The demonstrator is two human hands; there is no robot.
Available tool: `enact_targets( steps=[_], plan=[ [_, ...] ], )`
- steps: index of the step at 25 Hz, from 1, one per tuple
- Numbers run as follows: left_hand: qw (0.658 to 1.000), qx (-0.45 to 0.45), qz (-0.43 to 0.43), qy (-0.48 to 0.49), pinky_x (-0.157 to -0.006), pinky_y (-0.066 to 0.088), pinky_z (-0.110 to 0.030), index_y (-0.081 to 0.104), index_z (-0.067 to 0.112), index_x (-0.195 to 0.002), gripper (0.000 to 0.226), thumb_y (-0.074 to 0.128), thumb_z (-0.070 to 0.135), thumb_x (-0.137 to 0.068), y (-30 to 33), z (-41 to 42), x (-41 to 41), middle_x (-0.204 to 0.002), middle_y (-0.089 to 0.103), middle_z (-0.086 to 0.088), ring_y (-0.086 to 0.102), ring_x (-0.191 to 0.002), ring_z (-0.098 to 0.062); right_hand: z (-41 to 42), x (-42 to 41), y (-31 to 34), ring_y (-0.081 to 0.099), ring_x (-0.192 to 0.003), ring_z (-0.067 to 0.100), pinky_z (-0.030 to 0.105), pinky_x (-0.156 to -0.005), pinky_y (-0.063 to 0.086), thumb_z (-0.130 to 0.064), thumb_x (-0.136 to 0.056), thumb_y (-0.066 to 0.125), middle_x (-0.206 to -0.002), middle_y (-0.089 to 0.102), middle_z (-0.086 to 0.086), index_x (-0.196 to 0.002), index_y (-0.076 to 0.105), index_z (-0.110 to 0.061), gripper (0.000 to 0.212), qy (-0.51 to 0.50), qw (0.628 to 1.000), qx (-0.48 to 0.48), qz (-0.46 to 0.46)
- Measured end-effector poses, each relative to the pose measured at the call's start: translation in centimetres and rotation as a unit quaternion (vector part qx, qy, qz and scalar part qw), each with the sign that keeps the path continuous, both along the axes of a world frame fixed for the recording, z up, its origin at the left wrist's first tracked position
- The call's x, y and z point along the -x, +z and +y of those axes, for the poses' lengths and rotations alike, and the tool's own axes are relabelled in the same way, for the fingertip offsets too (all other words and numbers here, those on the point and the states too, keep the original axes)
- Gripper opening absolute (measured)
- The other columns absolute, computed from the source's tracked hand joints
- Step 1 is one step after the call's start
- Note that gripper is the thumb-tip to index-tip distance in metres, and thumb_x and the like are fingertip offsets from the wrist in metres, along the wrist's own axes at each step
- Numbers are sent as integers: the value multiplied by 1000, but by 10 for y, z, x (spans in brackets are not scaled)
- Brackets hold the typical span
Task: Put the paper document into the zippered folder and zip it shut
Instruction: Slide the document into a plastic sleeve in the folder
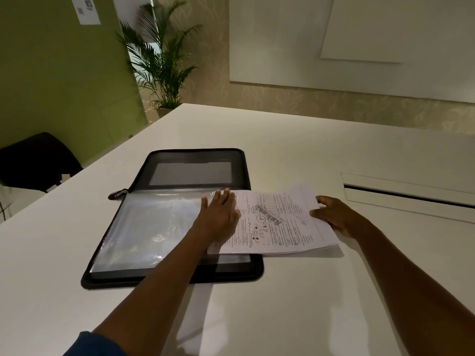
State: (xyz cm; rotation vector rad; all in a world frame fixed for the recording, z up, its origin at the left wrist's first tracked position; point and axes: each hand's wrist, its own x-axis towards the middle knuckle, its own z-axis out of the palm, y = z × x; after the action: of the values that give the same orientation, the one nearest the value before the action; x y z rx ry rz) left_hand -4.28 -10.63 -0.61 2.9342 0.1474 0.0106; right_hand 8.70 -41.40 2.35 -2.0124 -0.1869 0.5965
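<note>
Hands (pixel 218 214) on printed paper sheets (pixel 280 224)

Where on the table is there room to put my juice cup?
Bare table lies beyond the open folder, up to the far edge, and near the person, below the folder between the two arms. The middle is crowded: the left hand rests where folder and paper document meet, and the right hand grips the paper's right edge.

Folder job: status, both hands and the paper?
Left hand flat on folder sleeve. Right hand grips paper document, partly over the open folder. Nothing blocking.
</note>
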Motion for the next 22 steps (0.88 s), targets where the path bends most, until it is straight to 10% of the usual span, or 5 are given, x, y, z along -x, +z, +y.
enact_targets(
  steps=[12, 17, 22],
  plan=[
    [1000, -1, 14, 14, -121, -3, -53, 4, 17, -157, 61, 14, 47, -104, 8, -11, 11, -166, -3, -3, -7, -152, -25, 68, 24, -2, 71, -89, 27, 39, -75, 60, -15, -93, 60, -111, 70, 11, -123, 58, -12, 31, 5, 999, -15, -52],
    [999, -13, -3, 34, -121, -3, -55, 7, 17, -157, 62, 17, 47, -104, 6, 1, 22, -166, -1, -5, -5, -152, -27, 71, 40, -7, 70, -71, 16, 25, -53, 52, -26, -86, 60, -87, 69, -3, -110, 60, -16, 26, -103, 988, 28, -110],
    [997, -29, 2, 74, -116, -8, -60, 4, 24, -157, 65, 16, 55, -101, -1, 19, 37, -165, -4, -4, -9, -151, -30, 70, 51, -10, 69, -78, 15, 28, -57, 55, -21, -85, 61, -106, 72, 0, -116, 64, -25, 32, -97, 985, 20, -143]
  ],
)
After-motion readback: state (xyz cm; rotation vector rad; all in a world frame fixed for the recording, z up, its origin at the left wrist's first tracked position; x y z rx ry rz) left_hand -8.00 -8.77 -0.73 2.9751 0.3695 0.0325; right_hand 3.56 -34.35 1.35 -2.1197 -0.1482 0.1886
